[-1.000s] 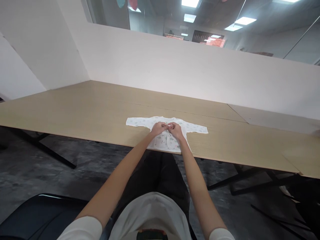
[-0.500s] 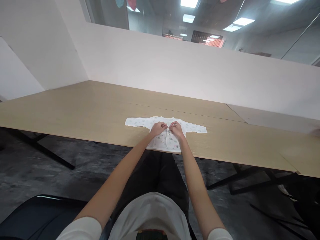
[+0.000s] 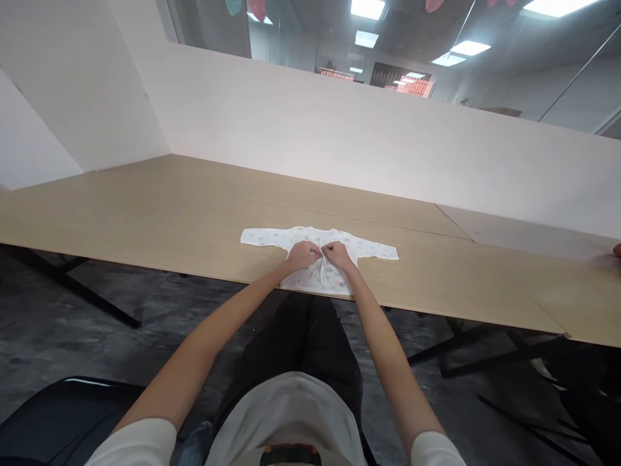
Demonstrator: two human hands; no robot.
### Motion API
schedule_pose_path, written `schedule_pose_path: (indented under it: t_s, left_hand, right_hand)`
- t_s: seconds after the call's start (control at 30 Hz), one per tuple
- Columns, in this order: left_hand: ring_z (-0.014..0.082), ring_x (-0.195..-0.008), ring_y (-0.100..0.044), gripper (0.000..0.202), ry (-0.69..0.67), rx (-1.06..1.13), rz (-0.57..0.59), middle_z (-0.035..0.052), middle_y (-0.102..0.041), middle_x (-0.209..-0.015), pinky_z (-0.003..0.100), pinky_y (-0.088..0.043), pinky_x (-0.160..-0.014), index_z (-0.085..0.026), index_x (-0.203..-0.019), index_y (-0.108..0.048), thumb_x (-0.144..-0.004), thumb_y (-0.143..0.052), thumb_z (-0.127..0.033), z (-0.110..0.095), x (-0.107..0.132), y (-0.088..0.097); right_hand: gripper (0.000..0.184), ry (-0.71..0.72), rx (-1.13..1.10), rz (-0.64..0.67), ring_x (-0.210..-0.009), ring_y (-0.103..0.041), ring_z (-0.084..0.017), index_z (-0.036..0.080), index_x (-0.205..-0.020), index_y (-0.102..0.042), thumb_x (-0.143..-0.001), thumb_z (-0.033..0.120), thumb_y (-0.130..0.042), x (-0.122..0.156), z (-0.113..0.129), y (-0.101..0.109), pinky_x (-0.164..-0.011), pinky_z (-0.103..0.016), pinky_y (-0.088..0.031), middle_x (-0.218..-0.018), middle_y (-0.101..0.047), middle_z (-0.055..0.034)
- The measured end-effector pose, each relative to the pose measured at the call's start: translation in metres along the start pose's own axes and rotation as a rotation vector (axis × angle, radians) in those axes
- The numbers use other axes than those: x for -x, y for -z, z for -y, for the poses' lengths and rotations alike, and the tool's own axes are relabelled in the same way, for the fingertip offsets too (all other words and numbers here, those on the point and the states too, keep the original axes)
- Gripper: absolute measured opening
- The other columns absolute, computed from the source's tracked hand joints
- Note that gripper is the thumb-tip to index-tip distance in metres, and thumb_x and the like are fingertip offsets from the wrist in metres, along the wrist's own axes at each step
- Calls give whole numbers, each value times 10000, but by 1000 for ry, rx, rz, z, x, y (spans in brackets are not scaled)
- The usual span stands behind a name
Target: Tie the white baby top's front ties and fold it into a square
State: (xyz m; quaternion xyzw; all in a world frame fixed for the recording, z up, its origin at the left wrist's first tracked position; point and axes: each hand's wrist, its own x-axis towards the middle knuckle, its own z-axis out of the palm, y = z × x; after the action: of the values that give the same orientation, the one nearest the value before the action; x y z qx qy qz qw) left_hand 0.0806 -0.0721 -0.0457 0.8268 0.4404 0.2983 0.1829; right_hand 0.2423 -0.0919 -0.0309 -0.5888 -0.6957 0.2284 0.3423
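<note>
A white baby jacket [image 3: 310, 277] with a small pastel print lies flat and open-fronted on the pale wooden table [image 3: 145, 207], its sleeves spread sideways. My left hand [image 3: 303, 255] is on the jacket's chest, with its fingers pinching the left front edge near the centre. My right hand [image 3: 337, 255] pinches the opposite front edge just beside it. Together my hands hide the neckline's lower part and any fastening there.
A white partition [image 3: 315, 129] runs along the table's far side, with glass and ceiling lights above it. Table seams cross the top. A black chair [image 3: 63, 414] sits at lower left. At the right edge, a small reddish shape [image 3: 618, 250] may be another person's hand.
My hands have drawn slightly apart and lower along the jacket's front opening. The view has tilted a little, and a reddish shape has appeared at the right edge.
</note>
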Motion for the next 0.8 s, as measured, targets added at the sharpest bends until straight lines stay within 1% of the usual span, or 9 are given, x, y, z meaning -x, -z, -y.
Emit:
schedule_pose_path:
  t_s: [0.07,0.1,0.2,0.23,0.3,0.4,0.57,0.7,0.8]
  left_hand:
    - [216,-912,-655,209,-27,80,41,41,-750,-920,300,-480,-903,-219,-815,-779,-741,-597,-289,-3,7,1]
    - [212,-917,-656,214,-46,120,67,35,-751,-934,297,-479,-905,-225,-830,-780,-743,-598,-296,-5,10,0]
    - [210,-929,-653,215,-97,177,124,33,-750,-953,309,-469,-923,-229,-847,-782,-761,-601,-307,-7,17,-3]
    - [212,-935,-650,209,-98,172,121,34,-749,-951,317,-465,-931,-229,-846,-781,-764,-606,-307,-6,19,-4]
    - [215,-942,-644,196,-80,146,89,41,-745,-950,333,-461,-942,-224,-852,-778,-761,-621,-298,-5,21,-8]
    - [211,-927,-638,184,-48,141,40,51,-737,-949,339,-467,-926,-210,-861,-766,-755,-645,-299,-2,23,-12]
    - [175,-888,-633,164,-48,237,35,32,-732,-911,295,-474,-878,-206,-833,-737,-767,-635,-315,-3,25,-12]
    - [161,-797,-624,227,28,327,43,24,-724,-871,267,-482,-755,-197,-873,-729,-768,-627,-371,-7,29,-6]
    - [153,-754,-612,251,38,350,43,25,-719,-850,259,-469,-701,-188,-882,-729,-770,-625,-387,-10,31,-3]
  right_hand:
    - [252,13,61,84,-518,-383,-106,174,-460,-506,-707,203,-465,7,2,6,-526,-232,-310,-462,-406,31]
    - [255,22,76,95,-522,-390,-109,174,-473,-519,-720,208,-467,12,3,8,-525,-233,-305,-467,-420,28]
    - [203,43,33,13,-605,-506,-146,180,-607,-635,-751,213,-496,28,3,5,-582,-238,-361,-574,-582,-9]
    - [178,32,10,-25,-648,-545,-163,186,-671,-670,-756,218,-517,33,3,2,-613,-244,-386,-631,-630,-24]
    - [151,-16,-29,-86,-712,-594,-188,197,-785,-708,-746,226,-565,41,2,-5,-671,-265,-425,-711,-678,-42]
    - [211,-76,-74,-132,-718,-614,-193,190,-880,-718,-712,208,-592,49,2,-11,-714,-284,-454,-716,-683,-36]
    - [331,-100,-192,-214,-652,-594,-171,165,-949,-712,-687,207,-514,57,1,-11,-698,-277,-466,-664,-655,-6]
    - [400,-110,-258,-227,-591,-557,-156,158,-979,-710,-660,235,-480,60,-2,-10,-634,-264,-454,-634,-644,5]
    - [430,-95,-305,-244,-527,-508,-137,145,-1005,-700,-663,269,-470,61,-6,-11,-564,-252,-422,-622,-633,10]
